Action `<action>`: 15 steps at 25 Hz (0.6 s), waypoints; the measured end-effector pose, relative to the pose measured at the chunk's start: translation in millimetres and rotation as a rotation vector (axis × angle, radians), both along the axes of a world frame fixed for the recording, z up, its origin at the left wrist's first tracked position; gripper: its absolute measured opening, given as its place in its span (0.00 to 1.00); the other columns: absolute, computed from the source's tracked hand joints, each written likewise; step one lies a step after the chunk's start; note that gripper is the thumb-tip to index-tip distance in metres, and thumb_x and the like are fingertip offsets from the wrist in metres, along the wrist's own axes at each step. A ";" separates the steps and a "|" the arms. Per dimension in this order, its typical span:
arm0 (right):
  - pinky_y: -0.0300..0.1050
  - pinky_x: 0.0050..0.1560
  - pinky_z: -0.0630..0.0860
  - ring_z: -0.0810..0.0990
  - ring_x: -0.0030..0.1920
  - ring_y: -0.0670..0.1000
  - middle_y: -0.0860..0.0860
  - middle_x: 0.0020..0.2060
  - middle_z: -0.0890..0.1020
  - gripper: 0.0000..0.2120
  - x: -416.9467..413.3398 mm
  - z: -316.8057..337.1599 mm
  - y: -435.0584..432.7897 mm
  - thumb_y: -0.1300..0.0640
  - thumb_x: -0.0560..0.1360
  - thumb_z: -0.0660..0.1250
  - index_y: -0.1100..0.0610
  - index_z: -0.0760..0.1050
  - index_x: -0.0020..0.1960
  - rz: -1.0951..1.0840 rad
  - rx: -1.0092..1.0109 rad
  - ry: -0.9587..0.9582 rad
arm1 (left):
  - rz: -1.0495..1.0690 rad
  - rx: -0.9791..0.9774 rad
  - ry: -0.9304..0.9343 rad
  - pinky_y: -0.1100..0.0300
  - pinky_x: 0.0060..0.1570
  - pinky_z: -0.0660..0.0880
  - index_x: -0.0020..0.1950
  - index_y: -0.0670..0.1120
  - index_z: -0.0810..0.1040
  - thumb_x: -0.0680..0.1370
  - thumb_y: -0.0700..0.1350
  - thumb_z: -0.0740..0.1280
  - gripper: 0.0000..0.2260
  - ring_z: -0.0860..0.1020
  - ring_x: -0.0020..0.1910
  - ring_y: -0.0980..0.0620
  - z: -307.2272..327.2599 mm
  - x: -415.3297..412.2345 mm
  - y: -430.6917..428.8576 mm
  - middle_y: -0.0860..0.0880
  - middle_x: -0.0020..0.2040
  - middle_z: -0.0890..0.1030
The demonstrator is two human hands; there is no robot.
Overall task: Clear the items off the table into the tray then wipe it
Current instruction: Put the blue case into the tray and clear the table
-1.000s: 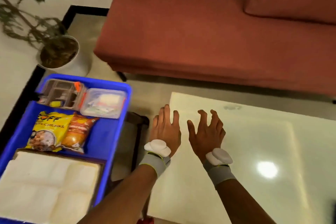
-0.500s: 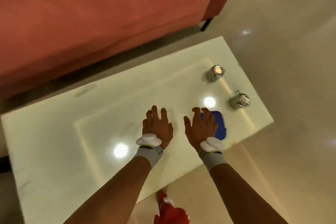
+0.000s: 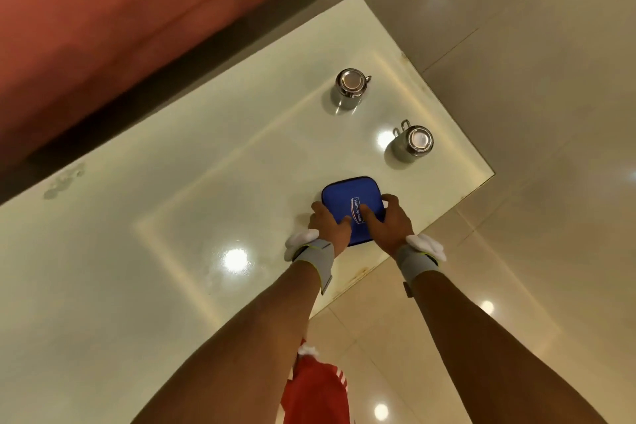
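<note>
The blue pouch (image 3: 351, 198) lies flat on the glossy pale surface (image 3: 206, 203), close to the edge nearest the person and near its right-hand corner. It is almost square with rounded corners, so its long axis is hard to tell. It sits turned slightly, one corner pointing away towards the cups. A narrow white label (image 3: 357, 209) runs lengthwise from its far side to its near side and reads "Hansaplast", the letters lying sideways to the viewer.

Both hands grip the pouch at its near end. The left hand (image 3: 329, 224) curls its fingers round the left edge with the thumb laid on top. The right hand (image 3: 393, 221) does the same at the right edge, its thumb just beside the label. The near corners of the pouch are hidden under the hands, and whether it is lifted clear of the surface cannot be told.

Beyond the pouch stand two steel cups, both upright and well apart from it. The nearer cup (image 3: 414, 143) is off to the right, and the farther cup (image 3: 351, 88) is straight beyond. What they hold cannot be made out.

Grey wristbands (image 3: 315, 256) with white pieces sit behind the hands. Left of the pouch and past the surface runs a red sofa (image 3: 137, 27), cut off by the frame.
</note>
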State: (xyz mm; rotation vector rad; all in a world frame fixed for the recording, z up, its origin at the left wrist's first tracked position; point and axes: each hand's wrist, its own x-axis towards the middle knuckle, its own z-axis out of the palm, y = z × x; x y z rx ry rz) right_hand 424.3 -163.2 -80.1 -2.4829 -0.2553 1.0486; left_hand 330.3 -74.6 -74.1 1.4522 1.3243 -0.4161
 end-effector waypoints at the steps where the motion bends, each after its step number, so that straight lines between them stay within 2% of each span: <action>1: 0.50 0.53 0.75 0.77 0.55 0.60 0.59 0.57 0.76 0.30 -2.9 0.9 2.9 0.43 0.73 0.67 0.56 0.64 0.68 -0.054 0.031 0.017 | 0.061 0.015 -0.021 0.46 0.58 0.74 0.62 0.39 0.62 0.77 0.48 0.64 0.20 0.75 0.57 0.37 3.2 -1.2 0.6 0.38 0.62 0.73; 3: 0.45 0.48 0.76 0.78 0.53 0.55 0.57 0.58 0.75 0.30 -18.8 15.7 18.5 0.44 0.70 0.70 0.56 0.66 0.67 -0.133 0.160 0.112 | 0.213 0.082 -0.072 0.48 0.55 0.74 0.60 0.40 0.63 0.77 0.45 0.64 0.17 0.75 0.56 0.39 17.4 -16.9 11.6 0.40 0.61 0.72; 5: 0.43 0.45 0.78 0.79 0.50 0.53 0.56 0.57 0.76 0.30 -39.1 37.4 34.8 0.46 0.68 0.74 0.54 0.66 0.64 -0.196 0.272 0.281 | 0.391 0.155 -0.173 0.53 0.48 0.74 0.59 0.43 0.65 0.76 0.43 0.66 0.15 0.75 0.52 0.43 37.3 -41.6 24.9 0.43 0.58 0.71; 7: 0.49 0.49 0.81 0.80 0.52 0.54 0.56 0.57 0.77 0.34 -60.1 53.8 56.6 0.46 0.62 0.78 0.53 0.66 0.61 -0.219 0.331 0.460 | 0.585 0.193 -0.262 0.60 0.41 0.74 0.56 0.47 0.67 0.76 0.44 0.68 0.13 0.77 0.47 0.47 53.7 -72.8 39.4 0.45 0.54 0.74; 9: 0.54 0.53 0.80 0.81 0.53 0.57 0.58 0.58 0.78 0.38 -84.5 66.6 87.9 0.48 0.58 0.80 0.52 0.65 0.61 -0.185 0.373 0.592 | 0.758 0.213 -0.319 0.64 0.39 0.74 0.54 0.50 0.69 0.75 0.45 0.69 0.12 0.79 0.43 0.50 68.4 -108.5 58.0 0.48 0.49 0.78; 11: 0.53 0.50 0.81 0.81 0.54 0.57 0.56 0.57 0.78 0.39 -117.8 78.4 129.5 0.54 0.62 0.79 0.46 0.60 0.65 -0.066 0.413 0.679 | 0.921 0.272 -0.368 0.64 0.40 0.75 0.53 0.49 0.72 0.75 0.46 0.69 0.09 0.79 0.43 0.50 81.9 -148.7 85.7 0.49 0.47 0.80; 13: 0.52 0.47 0.82 0.81 0.55 0.56 0.52 0.57 0.78 0.37 -148.7 90.0 164.8 0.57 0.68 0.75 0.40 0.58 0.67 0.073 0.437 0.743 | 1.034 0.330 -0.404 0.63 0.42 0.76 0.53 0.49 0.75 0.76 0.45 0.68 0.06 0.80 0.44 0.51 93.0 -183.1 114.5 0.51 0.46 0.81; 15: 0.51 0.46 0.81 0.80 0.56 0.56 0.53 0.59 0.78 0.27 -206.3 100.5 204.8 0.55 0.72 0.71 0.45 0.61 0.65 0.173 0.439 0.780 | 1.182 0.385 -0.408 0.63 0.44 0.76 0.54 0.46 0.77 0.77 0.45 0.66 0.06 0.79 0.45 0.52 100.1 -249.4 138.3 0.52 0.46 0.80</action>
